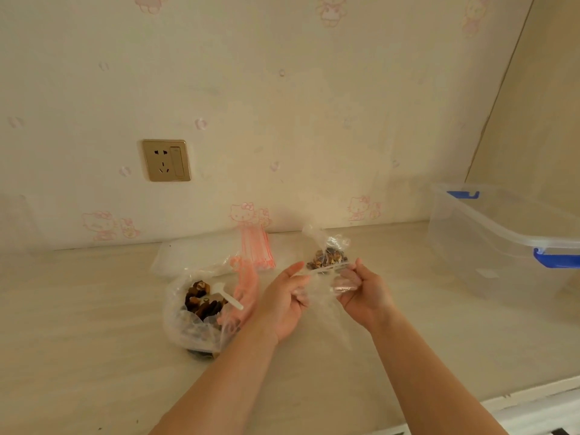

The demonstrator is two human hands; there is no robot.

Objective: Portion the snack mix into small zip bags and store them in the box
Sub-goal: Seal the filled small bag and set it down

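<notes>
Two hands hold one small zip bag (pixel 328 262) above the worktop (pixel 94 309): the left hand (pixel 287 301) pinches its left edge, the right hand (pixel 361 291) grips its right side, fingers curled behind the plastic. Brown snack pieces sit in the bag's far end. Left of the hands lies the large snack mix bag (pixel 196 312), a white spoon (pixel 227 296) resting in it. Spare zip bags (pixel 255 246) lie behind. The clear box (pixel 502 243), blue-latched, stands well apart at right.

Bare forearms (pixel 238 372) — no sleeves.
</notes>
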